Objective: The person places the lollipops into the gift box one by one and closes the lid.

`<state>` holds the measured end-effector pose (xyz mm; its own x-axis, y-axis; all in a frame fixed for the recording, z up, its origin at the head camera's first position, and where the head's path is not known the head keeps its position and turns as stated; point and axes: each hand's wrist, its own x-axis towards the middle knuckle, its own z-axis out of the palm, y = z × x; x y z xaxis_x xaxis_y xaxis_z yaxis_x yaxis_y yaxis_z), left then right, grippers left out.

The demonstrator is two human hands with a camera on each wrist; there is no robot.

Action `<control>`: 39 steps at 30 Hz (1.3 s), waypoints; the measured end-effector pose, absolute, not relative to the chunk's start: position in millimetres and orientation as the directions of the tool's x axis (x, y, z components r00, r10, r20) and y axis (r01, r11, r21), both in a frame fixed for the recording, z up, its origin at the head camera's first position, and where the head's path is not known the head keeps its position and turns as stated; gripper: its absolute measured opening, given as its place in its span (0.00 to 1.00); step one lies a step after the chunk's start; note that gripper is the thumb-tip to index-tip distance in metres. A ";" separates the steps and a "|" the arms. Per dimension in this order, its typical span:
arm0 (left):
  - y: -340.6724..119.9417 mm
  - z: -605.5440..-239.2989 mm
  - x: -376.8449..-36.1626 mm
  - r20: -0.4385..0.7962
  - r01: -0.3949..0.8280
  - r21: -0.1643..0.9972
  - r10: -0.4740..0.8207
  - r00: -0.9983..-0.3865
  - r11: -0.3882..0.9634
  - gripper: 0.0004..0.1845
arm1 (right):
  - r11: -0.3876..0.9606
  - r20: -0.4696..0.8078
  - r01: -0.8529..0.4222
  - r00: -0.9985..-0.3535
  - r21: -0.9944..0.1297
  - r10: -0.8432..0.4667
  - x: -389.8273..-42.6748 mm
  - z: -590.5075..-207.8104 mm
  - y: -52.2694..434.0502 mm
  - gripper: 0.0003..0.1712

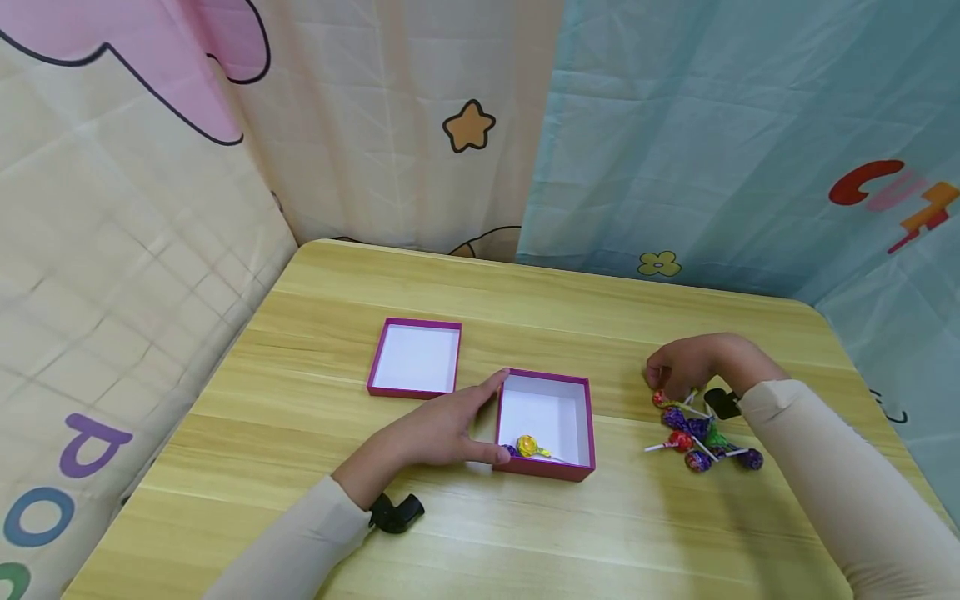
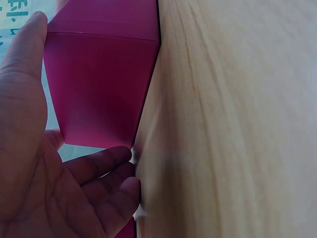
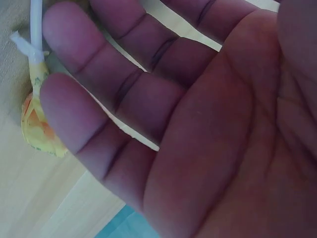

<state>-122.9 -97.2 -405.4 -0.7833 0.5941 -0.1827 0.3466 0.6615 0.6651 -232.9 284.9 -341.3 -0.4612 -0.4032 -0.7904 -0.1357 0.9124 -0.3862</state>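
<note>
Head view: the left hand lies flat with straight fingers against the left wall of the box, thumb at the near corner, steadying it rather than gripping. One yellow lolly lies inside near the front wall; a purple bit at the box's near-left corner may be another, too small to tell. The lid sits open-side-up, apart to the left. The right hand hovers with fingers curled down over the pile of lollies on the surface; whether it pinches one cannot be told here. The lollies look light and hard, with crinkly, slippery wrappers; the thin stick seems the surest place to take one. The box looks like light card that would slide if nudged.

Left wrist view: palm and relaxed fingers lie just beside the magenta wall; the box inside is hidden.

Right wrist view: the palm fills the frame, fingers fairly straight, with a yellow-orange lolly and its white stick behind the fingertips. Contact is hidden, and the pile is out of frame
</note>
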 end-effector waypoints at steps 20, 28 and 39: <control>-96.3 -408.1 -124.4 -0.178 0.346 0.666 0.591 -0.786 0.661 0.60 | 0.905 -0.767 -0.209 -0.481 -0.371 -0.426 -232.2 -339.6 280.2 0.07; -95.5 -407.3 -123.6 -0.178 0.345 0.668 0.591 -0.787 0.660 0.61 | 0.905 -0.745 -0.216 -0.516 -0.365 -0.424 -232.4 -328.6 270.7 0.05; -94.6 -408.5 -122.9 -0.185 0.341 0.663 0.587 -0.788 0.667 0.61 | 0.863 -0.684 -0.301 -0.528 -0.405 -0.504 -231.5 -309.2 256.0 0.03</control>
<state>-122.9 -94.6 -408.5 -0.7883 0.5868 -0.1850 0.3408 0.6668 0.6627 -231.5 256.0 -309.2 -0.5275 -0.5043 -0.6837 -0.3011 0.8635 -0.4046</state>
